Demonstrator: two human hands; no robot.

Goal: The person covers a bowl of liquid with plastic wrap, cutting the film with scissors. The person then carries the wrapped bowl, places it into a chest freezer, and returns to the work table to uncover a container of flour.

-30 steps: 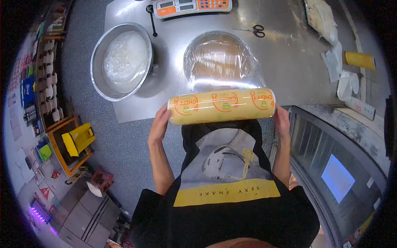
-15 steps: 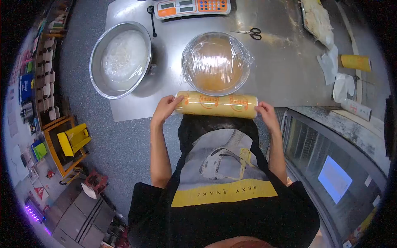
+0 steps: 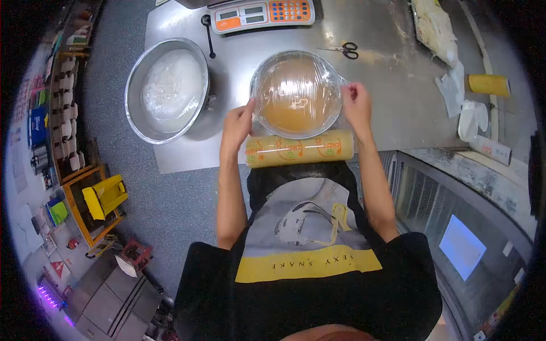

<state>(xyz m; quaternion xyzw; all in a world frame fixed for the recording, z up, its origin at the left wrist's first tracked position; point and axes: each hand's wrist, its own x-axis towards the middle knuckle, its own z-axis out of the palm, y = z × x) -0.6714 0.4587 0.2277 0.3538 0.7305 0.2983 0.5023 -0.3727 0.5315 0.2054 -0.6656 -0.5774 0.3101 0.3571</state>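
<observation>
Left hand against the left rim of the film-covered bowl, fingers pressing the cling film onto the bowl's side; not closed round anything, only flat against the wrap. Right hand at the bowl's right rim, fingertips pinching the edge of the film there. Bowl standing on the steel surface, roughly central, holding something tan-brown under the taut clear wrap. Roll of cling film lying free at the near edge of the surface, just beside the bowl on the person's side, lengthways between the two forearms, touched by neither hand. Larger metal bowl with a whitish content to the left, apart from the wrapped one. Behind, a scale with orange keys at the far edge, a dark spoon beside it, scissors behind and to the right of the covered bowl. Farther right, crumpled white paper, a yellow cylinder and a tray with pale material.
</observation>
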